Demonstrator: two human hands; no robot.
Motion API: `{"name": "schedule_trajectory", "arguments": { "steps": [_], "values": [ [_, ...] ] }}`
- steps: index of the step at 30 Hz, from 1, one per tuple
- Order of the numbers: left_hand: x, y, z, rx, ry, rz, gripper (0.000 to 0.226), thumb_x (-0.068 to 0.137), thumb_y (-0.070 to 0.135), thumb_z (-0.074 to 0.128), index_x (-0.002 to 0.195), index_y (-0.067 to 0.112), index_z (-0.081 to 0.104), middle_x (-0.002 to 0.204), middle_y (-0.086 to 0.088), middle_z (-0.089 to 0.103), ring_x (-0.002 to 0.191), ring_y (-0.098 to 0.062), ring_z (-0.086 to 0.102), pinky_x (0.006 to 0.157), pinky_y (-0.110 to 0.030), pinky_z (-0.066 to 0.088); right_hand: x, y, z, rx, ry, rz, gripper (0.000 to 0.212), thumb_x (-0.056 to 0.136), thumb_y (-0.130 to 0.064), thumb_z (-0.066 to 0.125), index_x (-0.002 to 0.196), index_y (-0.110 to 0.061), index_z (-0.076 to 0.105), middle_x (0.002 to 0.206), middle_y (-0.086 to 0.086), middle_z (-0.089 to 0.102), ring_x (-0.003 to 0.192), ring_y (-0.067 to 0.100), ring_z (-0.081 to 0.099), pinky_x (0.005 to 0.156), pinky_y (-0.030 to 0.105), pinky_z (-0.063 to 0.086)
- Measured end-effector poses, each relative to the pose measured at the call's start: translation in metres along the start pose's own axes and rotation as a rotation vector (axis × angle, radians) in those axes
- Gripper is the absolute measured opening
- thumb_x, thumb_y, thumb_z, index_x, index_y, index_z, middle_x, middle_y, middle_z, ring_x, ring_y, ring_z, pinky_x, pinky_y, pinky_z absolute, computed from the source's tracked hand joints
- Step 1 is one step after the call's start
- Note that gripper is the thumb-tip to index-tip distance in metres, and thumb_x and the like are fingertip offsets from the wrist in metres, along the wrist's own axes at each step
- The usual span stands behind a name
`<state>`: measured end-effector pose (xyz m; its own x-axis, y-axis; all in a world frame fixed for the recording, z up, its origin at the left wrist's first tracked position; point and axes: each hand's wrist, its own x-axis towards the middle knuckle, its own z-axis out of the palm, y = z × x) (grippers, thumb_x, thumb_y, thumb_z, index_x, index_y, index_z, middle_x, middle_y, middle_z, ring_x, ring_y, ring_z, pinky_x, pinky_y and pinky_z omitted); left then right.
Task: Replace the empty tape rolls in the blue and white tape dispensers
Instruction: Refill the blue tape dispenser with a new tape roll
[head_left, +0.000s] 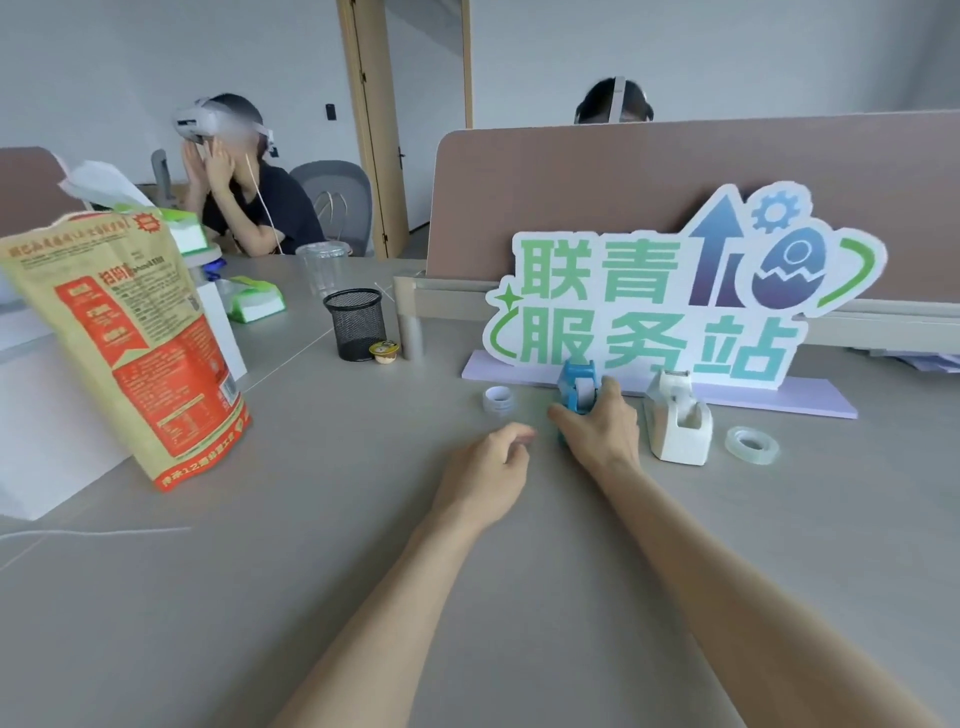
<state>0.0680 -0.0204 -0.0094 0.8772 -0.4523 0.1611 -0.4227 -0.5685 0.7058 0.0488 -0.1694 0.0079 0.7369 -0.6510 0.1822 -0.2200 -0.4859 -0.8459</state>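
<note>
The blue tape dispenser (576, 387) stands on the grey desk in front of the sign. My right hand (600, 423) wraps around its near side, thumb to the left. My left hand (493, 470) hovers just left of it, fingers loosely curled, holding nothing. The white tape dispenser (678, 421) stands to the right of the blue one, untouched. A clear tape roll (752, 445) lies flat right of the white dispenser. Another small tape roll (497, 399) sits left of the blue dispenser.
A large cut-out sign (675, 291) on a lilac base stands behind the dispensers against a desk partition. A black mesh pen cup (355, 323), a small jelly cup (384, 353) and a tall red-and-brown bag (130, 343) stand at left. A person with a headset sits far left.
</note>
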Motion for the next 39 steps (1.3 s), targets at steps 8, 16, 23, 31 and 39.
{"name": "schedule_trajectory", "arguments": {
  "steps": [8,16,23,31,39],
  "values": [
    [-0.029,0.014,-0.013,-0.308,0.059,-0.033,0.035,0.093,0.009,0.042,0.121,0.021,0.061,0.124,0.006,0.065,0.118,-0.008,0.056,0.097,-0.018,0.039,-0.050,0.006,-0.032,0.009,-0.124,-0.091,0.036,0.078,-0.027,0.068,0.104,-0.012,0.048,0.104,0.005,0.056,0.090,0.022,0.054,0.076,0.028,0.039],
    [-0.090,0.016,-0.025,-0.367,-0.139,-0.010,0.088,0.072,0.026,0.079,0.144,0.039,0.028,0.139,0.026,0.034,0.127,0.007,0.034,0.099,-0.019,0.033,-0.108,0.020,-0.078,0.085,-0.446,-0.262,0.041,0.072,-0.023,0.072,0.109,-0.028,0.055,0.099,-0.007,0.064,0.088,0.012,0.062,0.068,0.017,0.048],
    [-0.096,0.007,-0.028,-0.347,-0.097,0.022,0.064,0.060,0.033,0.084,0.116,0.042,0.054,0.122,0.011,0.055,0.109,-0.001,0.057,0.092,-0.025,0.049,-0.122,0.018,-0.086,0.103,-0.488,-0.330,0.035,0.070,-0.028,0.061,0.102,-0.030,0.047,0.092,-0.005,0.061,0.077,0.014,0.055,0.066,0.029,0.045],
    [-0.090,0.004,-0.030,-0.352,-0.162,0.060,0.049,0.064,0.034,0.079,0.106,0.042,0.055,0.110,0.007,0.063,0.102,-0.013,0.061,0.090,-0.033,0.052,-0.119,0.016,-0.084,0.261,-0.407,-0.367,0.006,0.087,-0.021,0.067,0.090,-0.017,0.071,0.096,0.003,0.072,0.092,0.022,0.065,0.082,0.034,0.051],
    [-0.085,0.004,-0.027,-0.381,-0.199,0.082,0.046,0.082,0.016,0.071,0.112,0.044,0.050,0.126,0.006,0.057,0.112,-0.010,0.059,0.095,-0.029,0.051,-0.093,-0.004,-0.100,-0.023,-0.491,-0.426,0.007,0.079,-0.029,0.075,0.084,-0.027,0.078,0.093,-0.007,0.072,0.087,0.013,0.060,0.083,0.028,0.051]
  ]
}}
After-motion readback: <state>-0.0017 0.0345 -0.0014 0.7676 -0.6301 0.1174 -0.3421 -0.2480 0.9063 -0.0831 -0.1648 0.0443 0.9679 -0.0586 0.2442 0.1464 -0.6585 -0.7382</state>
